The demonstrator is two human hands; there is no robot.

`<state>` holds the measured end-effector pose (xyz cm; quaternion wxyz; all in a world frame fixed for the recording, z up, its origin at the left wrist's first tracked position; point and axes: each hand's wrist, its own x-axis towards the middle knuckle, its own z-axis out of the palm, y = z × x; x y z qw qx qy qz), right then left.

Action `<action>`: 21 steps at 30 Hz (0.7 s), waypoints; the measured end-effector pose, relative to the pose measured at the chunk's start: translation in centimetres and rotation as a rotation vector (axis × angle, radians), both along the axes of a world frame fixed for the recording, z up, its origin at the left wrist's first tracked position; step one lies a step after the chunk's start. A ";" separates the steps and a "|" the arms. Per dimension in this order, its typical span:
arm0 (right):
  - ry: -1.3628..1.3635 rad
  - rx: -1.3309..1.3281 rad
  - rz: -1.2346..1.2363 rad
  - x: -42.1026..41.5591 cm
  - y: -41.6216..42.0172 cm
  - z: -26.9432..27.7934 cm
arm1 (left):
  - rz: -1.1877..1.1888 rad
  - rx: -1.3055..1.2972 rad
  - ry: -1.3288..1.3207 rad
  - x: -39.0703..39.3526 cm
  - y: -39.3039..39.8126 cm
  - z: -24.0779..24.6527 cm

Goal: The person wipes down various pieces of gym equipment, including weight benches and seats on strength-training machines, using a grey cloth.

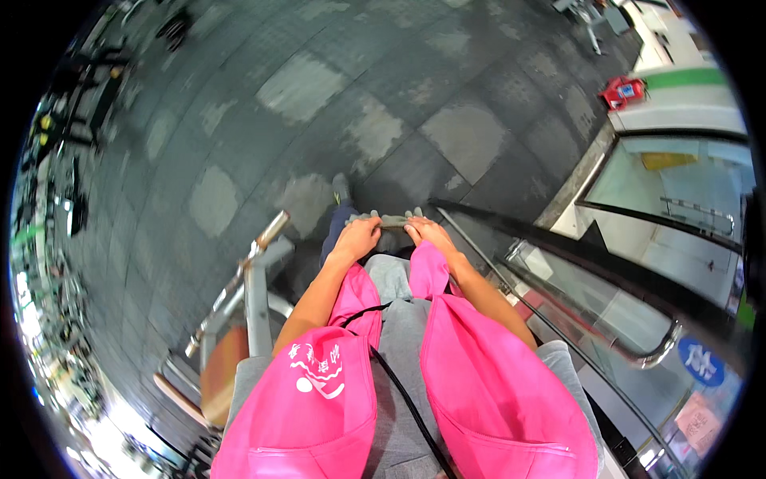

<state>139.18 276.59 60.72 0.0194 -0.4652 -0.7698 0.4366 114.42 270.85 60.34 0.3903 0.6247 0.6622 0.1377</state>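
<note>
Both of my hands are together in front of my waist. My left hand and my right hand grip a grey fabric item, which looks like a pair of knit gloves. Grey finger-like tips stick out past my knuckles, and a strip of the fabric spans the gap between my hands. I wear a pink vest with white print over a grey top. A black cord hangs down the front. One dark trouser leg and a shoe show beyond my left hand.
Close on my left stands a metal exercise frame with a brown pad. A black handrail over glass runs along my right. Dark floor tiles have worn patches. A red object sits upper right; gym machines line the left.
</note>
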 end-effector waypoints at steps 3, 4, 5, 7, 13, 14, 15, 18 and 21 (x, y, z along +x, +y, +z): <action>-0.026 -0.145 -0.267 0.8 6.4 -0.7 | -0.178 -0.046 -0.075 0.3 10.5 -1.1; -0.044 -0.110 -0.338 0.8 8.6 -1.7 | -0.261 -0.087 -0.082 0.4 14.5 -1.0; -0.043 -0.103 -0.422 1.6 10.1 -2.2 | -0.319 -0.092 -0.102 1.0 18.0 -0.8; -0.018 -0.059 -0.594 1.2 15.4 -1.7 | -0.439 -0.075 -0.120 1.2 26.9 -0.5; 0.068 0.074 -0.856 2.6 28.8 2.8 | -0.825 0.034 -0.069 5.2 49.4 2.0; 0.058 0.091 -0.903 3.0 30.8 3.0 | -0.871 0.050 -0.077 6.4 52.6 2.7; 0.051 0.101 -0.939 3.5 32.8 2.7 | -0.906 0.061 -0.084 7.9 55.5 2.6; 0.097 0.021 -1.007 5.5 40.3 1.9 | -0.926 0.014 -0.027 11.4 63.7 2.7; 0.152 -0.018 -1.043 9.6 51.0 0.0 | -0.847 -0.029 -0.033 14.8 72.9 3.3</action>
